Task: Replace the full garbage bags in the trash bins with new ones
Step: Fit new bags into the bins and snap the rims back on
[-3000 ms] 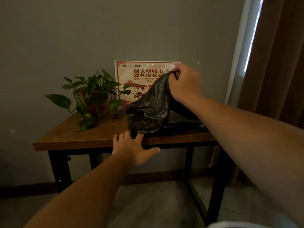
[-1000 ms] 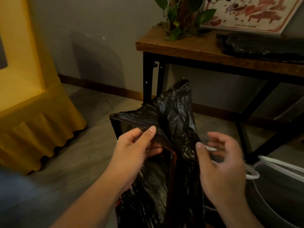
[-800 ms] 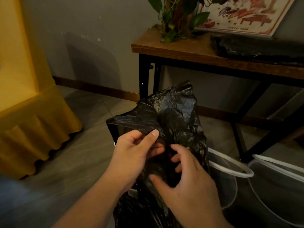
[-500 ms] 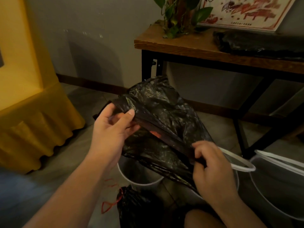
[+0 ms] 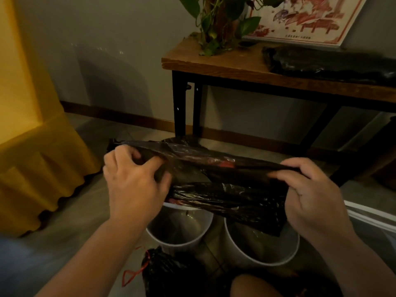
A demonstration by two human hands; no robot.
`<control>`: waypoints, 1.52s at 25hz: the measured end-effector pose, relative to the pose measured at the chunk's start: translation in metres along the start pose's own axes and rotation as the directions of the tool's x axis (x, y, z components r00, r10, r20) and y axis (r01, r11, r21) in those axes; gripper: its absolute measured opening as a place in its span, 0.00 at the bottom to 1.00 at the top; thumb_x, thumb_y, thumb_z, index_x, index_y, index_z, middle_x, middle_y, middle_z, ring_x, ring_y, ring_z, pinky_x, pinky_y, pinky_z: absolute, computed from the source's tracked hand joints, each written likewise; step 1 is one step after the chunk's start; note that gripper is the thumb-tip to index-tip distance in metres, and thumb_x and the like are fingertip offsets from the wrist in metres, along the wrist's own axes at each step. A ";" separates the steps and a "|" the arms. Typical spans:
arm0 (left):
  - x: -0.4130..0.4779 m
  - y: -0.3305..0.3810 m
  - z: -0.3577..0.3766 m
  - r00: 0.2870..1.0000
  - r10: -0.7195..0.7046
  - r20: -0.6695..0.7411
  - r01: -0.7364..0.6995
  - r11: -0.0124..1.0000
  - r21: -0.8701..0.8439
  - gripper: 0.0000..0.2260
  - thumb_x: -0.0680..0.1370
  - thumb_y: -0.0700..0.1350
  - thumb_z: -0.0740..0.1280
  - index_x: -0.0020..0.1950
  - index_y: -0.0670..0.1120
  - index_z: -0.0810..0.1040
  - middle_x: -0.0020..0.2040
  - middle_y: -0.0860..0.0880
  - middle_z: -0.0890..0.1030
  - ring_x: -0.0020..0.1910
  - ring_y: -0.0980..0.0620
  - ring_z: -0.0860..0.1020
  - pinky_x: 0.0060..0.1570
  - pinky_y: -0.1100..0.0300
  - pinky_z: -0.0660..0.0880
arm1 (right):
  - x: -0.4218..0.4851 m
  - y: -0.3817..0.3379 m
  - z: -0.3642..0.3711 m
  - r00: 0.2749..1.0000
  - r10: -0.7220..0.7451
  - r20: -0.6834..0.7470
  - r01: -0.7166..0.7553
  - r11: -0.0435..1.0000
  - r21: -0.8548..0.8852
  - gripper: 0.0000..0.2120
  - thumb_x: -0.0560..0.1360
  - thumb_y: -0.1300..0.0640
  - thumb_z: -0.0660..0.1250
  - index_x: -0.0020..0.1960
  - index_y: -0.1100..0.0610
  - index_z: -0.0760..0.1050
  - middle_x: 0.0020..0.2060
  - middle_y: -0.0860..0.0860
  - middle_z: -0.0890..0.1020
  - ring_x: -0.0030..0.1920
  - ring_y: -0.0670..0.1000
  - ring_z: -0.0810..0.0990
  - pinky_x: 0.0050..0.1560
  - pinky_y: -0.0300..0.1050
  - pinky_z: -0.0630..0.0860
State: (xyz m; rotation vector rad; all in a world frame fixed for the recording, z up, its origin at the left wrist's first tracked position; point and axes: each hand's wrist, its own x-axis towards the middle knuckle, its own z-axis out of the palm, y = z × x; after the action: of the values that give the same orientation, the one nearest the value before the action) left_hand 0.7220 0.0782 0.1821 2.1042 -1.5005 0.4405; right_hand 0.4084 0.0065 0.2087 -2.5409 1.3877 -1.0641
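Left hand [image 5: 134,185] and right hand [image 5: 310,196], apart, both grip black garbage bag [image 5: 225,187] stretched above two white bins [image 5: 177,230].

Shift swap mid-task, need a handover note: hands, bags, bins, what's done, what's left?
Left hand and right hand each grip an end of the new black plastic garbage bag, stretched above the left white plastic bin and right white plastic bin on the floor.
Done: a full black bag tied with red drawstring lies on the floor before the bins.
Left: open the new bag, line a bin; left one looks unlined, right one's inside is unclear. Spare folded black bags lie on the wooden table.
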 end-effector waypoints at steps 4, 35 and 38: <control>-0.004 -0.008 -0.005 0.996 0.058 -0.061 -0.053 0.995 0.078 0.04 0.75 0.50 0.72 0.49 0.53 0.83 0.67 0.38 0.66 0.68 0.31 0.62 0.61 0.32 0.61 | -0.007 0.008 -0.008 1.000 0.003 -0.003 -0.003 0.998 -0.062 0.13 0.79 0.65 0.67 0.63 0.62 0.80 0.59 0.53 0.79 0.53 0.47 0.77 0.47 0.47 0.81; -0.007 0.003 0.014 0.993 0.023 0.114 -0.005 0.987 -0.159 0.12 0.78 0.45 0.66 0.60 0.48 0.83 0.50 0.52 0.73 0.48 0.53 0.71 0.42 0.57 0.72 | -0.019 0.017 0.004 0.947 0.268 0.180 -0.186 0.908 -0.375 0.10 0.74 0.54 0.65 0.47 0.45 0.84 0.48 0.46 0.67 0.32 0.43 0.67 0.28 0.37 0.66; -0.009 0.001 0.014 0.989 -0.056 0.138 0.079 0.982 -0.169 0.08 0.79 0.47 0.68 0.55 0.47 0.82 0.53 0.51 0.74 0.48 0.59 0.67 0.43 0.60 0.69 | -0.021 0.021 0.007 0.950 0.264 0.169 -0.177 0.896 -0.407 0.10 0.77 0.51 0.66 0.54 0.46 0.84 0.45 0.43 0.69 0.31 0.41 0.67 0.29 0.36 0.62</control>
State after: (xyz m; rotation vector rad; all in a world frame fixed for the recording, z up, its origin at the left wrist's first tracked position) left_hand 0.7172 0.0771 0.1660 2.0725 -1.4776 0.1408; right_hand 0.3898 0.0079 0.1849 -2.5542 1.9218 -0.4877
